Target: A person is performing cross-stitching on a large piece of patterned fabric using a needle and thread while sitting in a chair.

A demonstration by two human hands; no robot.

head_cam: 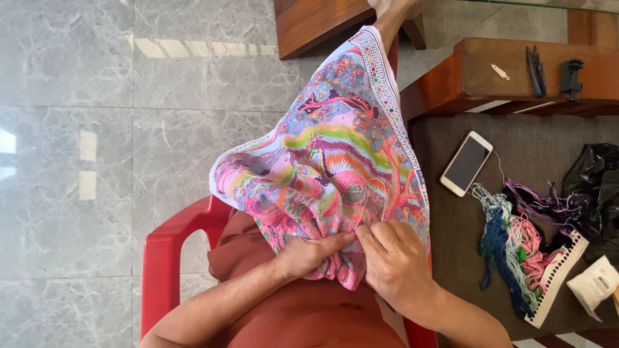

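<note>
Head view, 1 frame. A multicoloured cross-stitch canvas (335,161) is draped from the lap up toward 12 o'clock, so the stitched face is kept toward the camera and the worked area falls close to the hands.

Left hand (309,254): closed around a bunched fold at the canvas's lower edge, apparently to gather slack and steady the cloth. Right hand (396,258): fingertips pressed together in a pinch against the cloth at the hand's 10 o'clock. A fine thread is faintly seen above the pinch; no needle can be made out.

At 3 o'clock of the hands, within reach on a dark cushion (535,138): skeins on a thread organiser card (516,254), a smartphone (466,163), a black plastic bag (596,187). Thread snips (535,69) are laid on the wooden ledge (477,71) at 1 o'clock. The person is seated in a red plastic chair (174,248).
</note>
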